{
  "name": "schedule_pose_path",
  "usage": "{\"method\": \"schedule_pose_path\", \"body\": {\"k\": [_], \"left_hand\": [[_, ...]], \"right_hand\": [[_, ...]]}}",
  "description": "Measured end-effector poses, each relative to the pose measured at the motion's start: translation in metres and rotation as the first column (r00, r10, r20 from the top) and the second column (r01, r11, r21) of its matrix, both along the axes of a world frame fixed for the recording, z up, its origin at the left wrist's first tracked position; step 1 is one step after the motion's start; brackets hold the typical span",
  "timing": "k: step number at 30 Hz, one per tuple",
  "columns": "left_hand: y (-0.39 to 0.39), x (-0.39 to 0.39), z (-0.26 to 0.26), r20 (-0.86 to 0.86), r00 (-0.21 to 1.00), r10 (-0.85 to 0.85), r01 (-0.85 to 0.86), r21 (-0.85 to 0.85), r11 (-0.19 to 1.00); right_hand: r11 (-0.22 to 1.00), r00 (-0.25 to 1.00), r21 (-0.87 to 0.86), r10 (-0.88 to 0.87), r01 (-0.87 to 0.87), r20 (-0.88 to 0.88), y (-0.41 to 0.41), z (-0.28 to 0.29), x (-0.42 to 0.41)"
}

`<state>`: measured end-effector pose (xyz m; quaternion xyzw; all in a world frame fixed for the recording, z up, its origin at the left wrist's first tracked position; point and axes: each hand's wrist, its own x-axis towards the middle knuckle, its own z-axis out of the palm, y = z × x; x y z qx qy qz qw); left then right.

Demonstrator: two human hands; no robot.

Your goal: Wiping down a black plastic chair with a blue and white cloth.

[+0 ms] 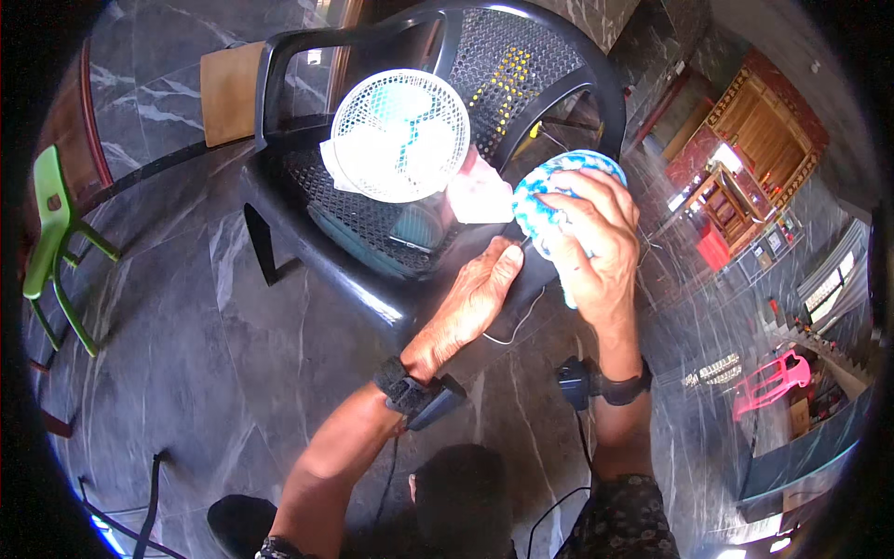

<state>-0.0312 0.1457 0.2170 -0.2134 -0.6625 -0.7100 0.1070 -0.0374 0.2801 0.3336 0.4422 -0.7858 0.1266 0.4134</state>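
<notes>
My right hand (pixel 594 230) grips a rounded, fluffy blue-and-white textile piece (pixel 538 209), its fingers spread over the top. Close beside it, my left hand (pixel 482 283) has its thumb pressed to the fingers, around a thin dark item too small to make out. Below my hands a thin white cord (pixel 518 327) hangs in a loop. Before me stands a black plastic armchair (pixel 363 290). On it rests a round white mesh basket (pixel 342 129) with white and teal contents washed out by glare. A pale pink item (pixel 482 189) lies between the basket and my hands.
Marbled tiles cover the floor (pixel 174 391). A green chair (pixel 52 216) stands at far left, and a pink plastic chair (pixel 772 384) at right. A brown board (pixel 230 94) leans behind the armchair. Dark cables (pixel 559 499) run from devices strapped to my wrists.
</notes>
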Motion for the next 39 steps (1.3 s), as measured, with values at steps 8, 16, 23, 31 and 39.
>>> {"method": "schedule_pose_path", "body": {"k": [8, 16, 23, 31, 39], "left_hand": [[-0.002, 0.013, 0.005, 0.029, 0.999, 0.025, -0.023, -0.065, 0.998], [0.007, 0.018, 0.01, -0.011, 0.996, 0.092, -0.092, -0.011, 0.996], [-0.021, 0.032, -0.01, -0.2, 0.978, 0.062, -0.078, -0.073, 0.994], [-0.019, 0.062, 0.003, 0.018, 0.989, 0.149, -0.148, -0.028, 0.989], [-0.012, 0.074, 0.02, 0.012, 0.942, 0.336, -0.336, 0.024, 0.941]], "right_hand": [[0.932, 0.614, -0.325, 0.165, 0.158, 0.771, 0.046, 0.037, -0.08], [0.684, 0.691, -0.707, 0.424, 0.179, 0.586, 0.037, 0.018, -0.057], [0.999, 1.0, -0.037, -0.013, 0.012, -0.002, -0.019, -0.007, 0.043], [0.949, 0.958, -0.14, 0.286, -0.283, 0.002, -0.005, -0.007, 0.034], [0.883, 0.962, -0.469, 0.158, -0.038, 0.221, 0.057, -0.012, -0.027]]}}
